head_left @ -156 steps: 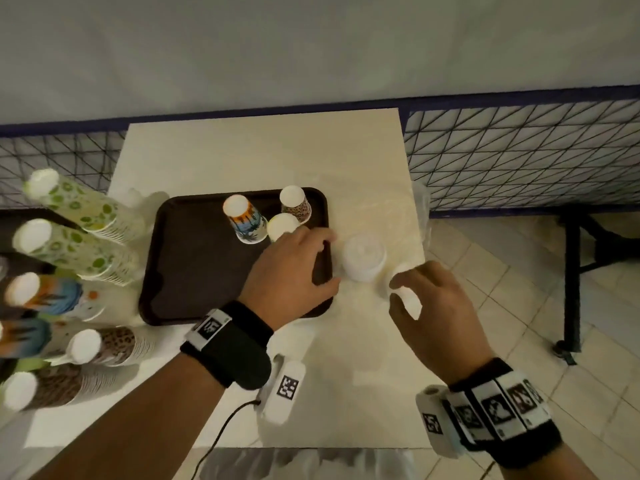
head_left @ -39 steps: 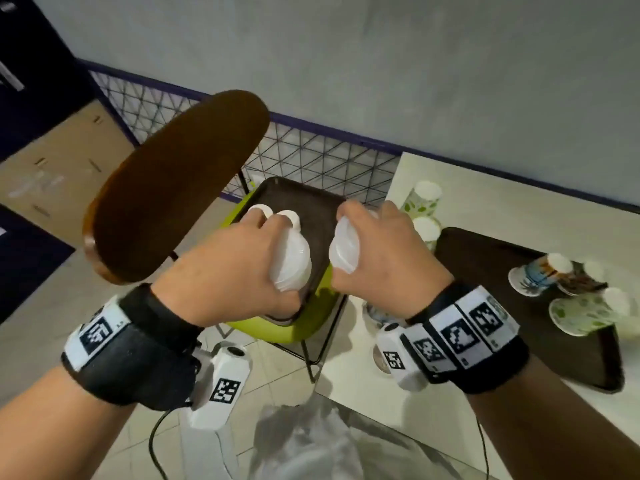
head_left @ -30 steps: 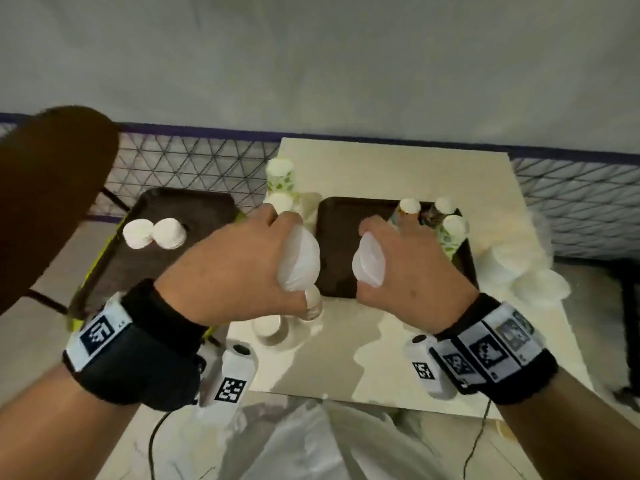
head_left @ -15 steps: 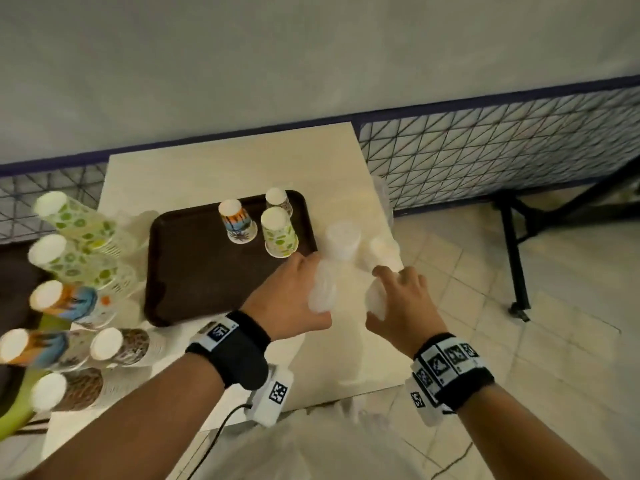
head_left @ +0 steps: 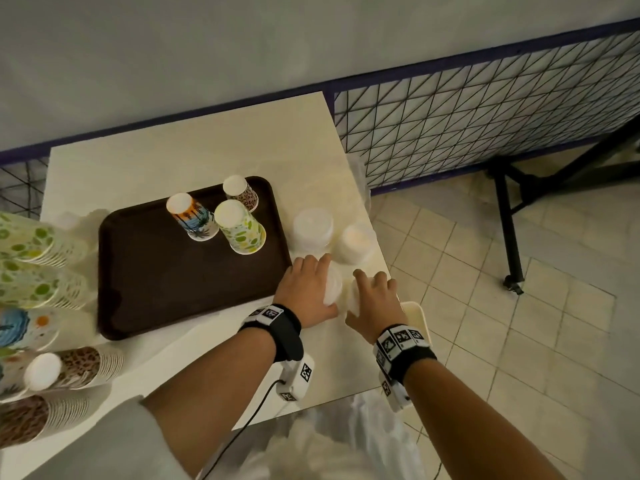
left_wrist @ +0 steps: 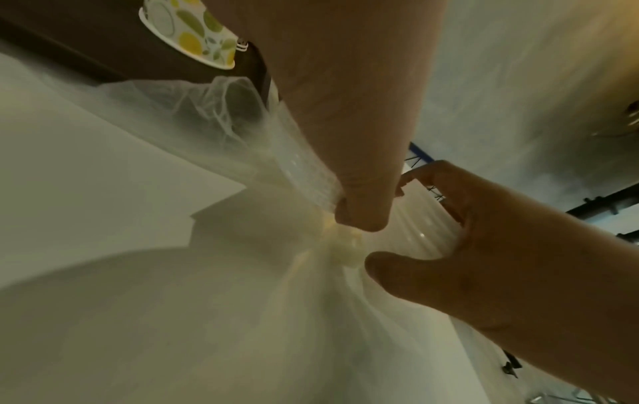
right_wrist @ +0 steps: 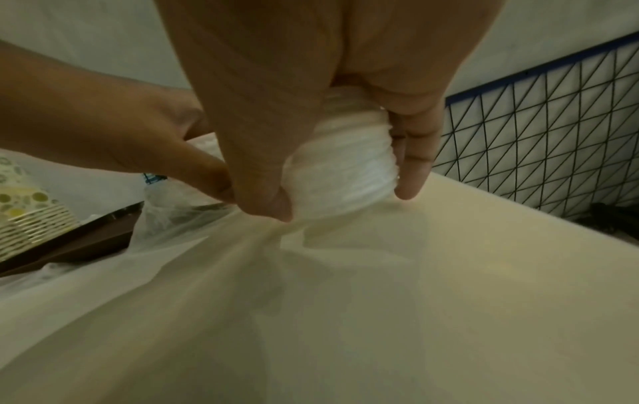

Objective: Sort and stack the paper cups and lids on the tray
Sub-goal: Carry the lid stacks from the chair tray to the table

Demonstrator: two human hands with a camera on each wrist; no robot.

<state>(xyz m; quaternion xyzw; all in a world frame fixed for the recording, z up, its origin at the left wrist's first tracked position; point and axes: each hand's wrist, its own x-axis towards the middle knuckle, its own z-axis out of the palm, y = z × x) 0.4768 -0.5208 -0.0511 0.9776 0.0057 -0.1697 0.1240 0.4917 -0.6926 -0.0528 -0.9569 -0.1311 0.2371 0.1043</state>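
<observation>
A dark brown tray (head_left: 156, 271) carries three upturned paper cups: a beach-print cup (head_left: 192, 216), a green-leaf cup (head_left: 240, 226) and a leopard-print cup (head_left: 241, 194). Two wrapped lid stacks (head_left: 313, 227) stand on the table to the tray's right. Just in front of them my left hand (head_left: 311, 271) grips a plastic-wrapped stack of white lids (left_wrist: 304, 169), low over the table. Beside it my right hand (head_left: 370, 282) grips another stack of white lids (right_wrist: 345, 169). The two hands almost touch, and most of each held stack is hidden under the fingers.
Long sleeves of nested cups (head_left: 38, 265) lie along the table's left side. The table's right edge (head_left: 381, 251) is close to my right hand, with tiled floor beyond it. A wire grid fence (head_left: 485, 126) runs behind. Crumpled plastic (head_left: 346, 445) hangs at the near edge.
Both hands carried their lid stacks from over the chair at the left across to the table right of the tray. They are now lower, next to the two standing lid stacks.
</observation>
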